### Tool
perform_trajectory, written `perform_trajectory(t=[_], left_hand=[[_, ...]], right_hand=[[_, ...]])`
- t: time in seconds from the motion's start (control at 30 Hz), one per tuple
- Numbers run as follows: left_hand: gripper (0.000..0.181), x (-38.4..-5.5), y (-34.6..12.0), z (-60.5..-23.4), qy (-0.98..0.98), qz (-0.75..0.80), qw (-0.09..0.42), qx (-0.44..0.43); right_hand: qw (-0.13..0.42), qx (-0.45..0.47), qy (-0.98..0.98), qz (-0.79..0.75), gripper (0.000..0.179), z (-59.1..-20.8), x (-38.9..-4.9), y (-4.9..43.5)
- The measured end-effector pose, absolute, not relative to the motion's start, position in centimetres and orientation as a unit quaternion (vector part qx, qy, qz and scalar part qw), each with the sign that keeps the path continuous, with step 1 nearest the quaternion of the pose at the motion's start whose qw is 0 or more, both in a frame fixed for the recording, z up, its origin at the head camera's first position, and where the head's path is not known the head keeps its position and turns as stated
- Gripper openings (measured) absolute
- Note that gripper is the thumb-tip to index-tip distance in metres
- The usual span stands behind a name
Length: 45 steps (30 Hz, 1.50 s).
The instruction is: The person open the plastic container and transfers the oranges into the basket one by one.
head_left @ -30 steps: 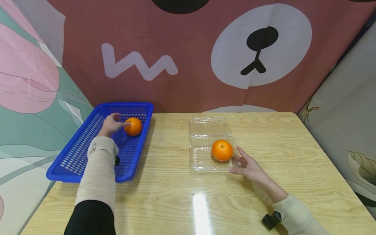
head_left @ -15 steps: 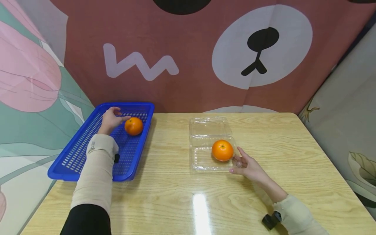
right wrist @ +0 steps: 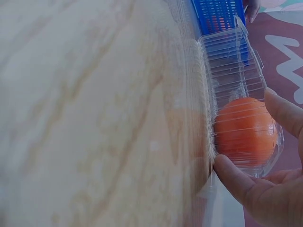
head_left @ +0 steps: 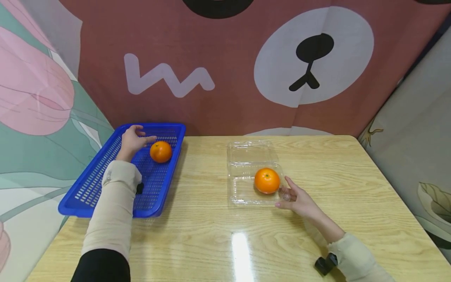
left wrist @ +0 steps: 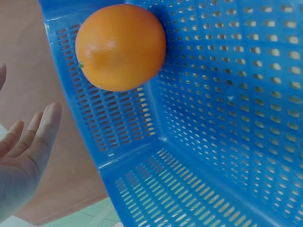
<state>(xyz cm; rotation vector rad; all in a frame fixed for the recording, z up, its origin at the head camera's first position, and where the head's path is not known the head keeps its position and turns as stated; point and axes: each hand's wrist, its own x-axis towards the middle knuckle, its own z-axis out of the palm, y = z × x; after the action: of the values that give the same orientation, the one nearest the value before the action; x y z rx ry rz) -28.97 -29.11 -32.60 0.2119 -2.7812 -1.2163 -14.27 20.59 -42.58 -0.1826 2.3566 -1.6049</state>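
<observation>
My left hand (head_left: 132, 143) hovers over the blue plastic basket (head_left: 170, 178), fingers spread and holding nothing. Just right of its fingertips, an orange (head_left: 161, 152) sits inside the basket; in the left wrist view that orange (left wrist: 120, 47) is apart from the hand. At the middle of the table lies a clear plastic clamshell box (head_left: 239, 188) with its lid (head_left: 251, 152) folded back. Another orange (head_left: 267, 180) rests in the right half of its base. My right hand (head_left: 300, 200) holds the box's right end between thumb and fingers.
The wooden table (head_left: 197, 235) carries both basket and box, with the basket at the left. Behind it hangs a reddish-brown cloth (head_left: 225, 113) with a bear print. A small black device (head_left: 325, 264) is at the right sleeve.
My left hand has come off the basket's orange, drawing slightly up and left with nothing in it. The right hand, the box and its orange stay where they were.
</observation>
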Motion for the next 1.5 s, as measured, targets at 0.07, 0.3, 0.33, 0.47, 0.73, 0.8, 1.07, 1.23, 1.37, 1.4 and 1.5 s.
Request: perform_trajectory(t=[0.07,0.3,0.33,0.47,0.73,0.8,1.07,1.23,1.37,1.4,1.5], left_hand=[[0.074,-28.8,-29.0,-32.4,-0.912,-0.402,0.048,0.069],[0.075,-28.3,-28.5,-31.7,-0.913,-0.4,0.056,0.062],[0.076,-28.3,-28.5,-31.6,-0.912,-0.401,0.057,0.063],[0.077,-28.2,-28.1,-31.1,-0.91,-0.405,0.061,0.061],[0.079,-28.0,-26.8,-30.0,-0.912,-0.403,0.075,0.034],[0.078,-28.0,-26.5,-29.8,-0.91,-0.407,0.079,0.026],[0.074,-27.7,-25.2,-28.8,-0.903,-0.42,0.093,-0.008],[0.073,-27.5,-24.5,-28.2,-0.901,-0.422,0.098,-0.021],[0.072,-27.3,-23.9,-27.8,-0.9,-0.423,0.098,-0.029],[0.072,-27.3,-23.7,-27.7,-0.9,-0.424,0.098,-0.031],[0.072,-27.2,-23.2,-27.5,-0.899,-0.425,0.097,-0.036]], right_hand=[[0.143,-0.061,0.817,-0.556,0.099,-42.6,-14.3,20.6],[0.144,-0.058,0.817,-0.555,0.1,-42.5,-14.2,20.6],[0.144,-0.058,0.817,-0.555,0.1,-42.5,-14.2,20.6],[0.144,-0.061,0.817,-0.555,0.099,-42.5,-14.2,20.6],[0.146,-0.063,0.814,-0.559,0.1,-42.5,-14.2,20.6],[0.147,-0.062,0.814,-0.559,0.101,-42.5,-14.2,20.6],[0.147,-0.058,0.817,-0.554,0.102,-42.4,-14.3,20.6],[0.149,-0.057,0.819,-0.551,0.101,-42.5,-14.3,20.6],[0.148,-0.056,0.821,-0.548,0.1,-42.5,-14.4,20.7],[0.148,-0.056,0.821,-0.548,0.1,-42.5,-14.4,20.7],[0.147,-0.055,0.821,-0.548,0.1,-42.5,-14.4,20.7]])
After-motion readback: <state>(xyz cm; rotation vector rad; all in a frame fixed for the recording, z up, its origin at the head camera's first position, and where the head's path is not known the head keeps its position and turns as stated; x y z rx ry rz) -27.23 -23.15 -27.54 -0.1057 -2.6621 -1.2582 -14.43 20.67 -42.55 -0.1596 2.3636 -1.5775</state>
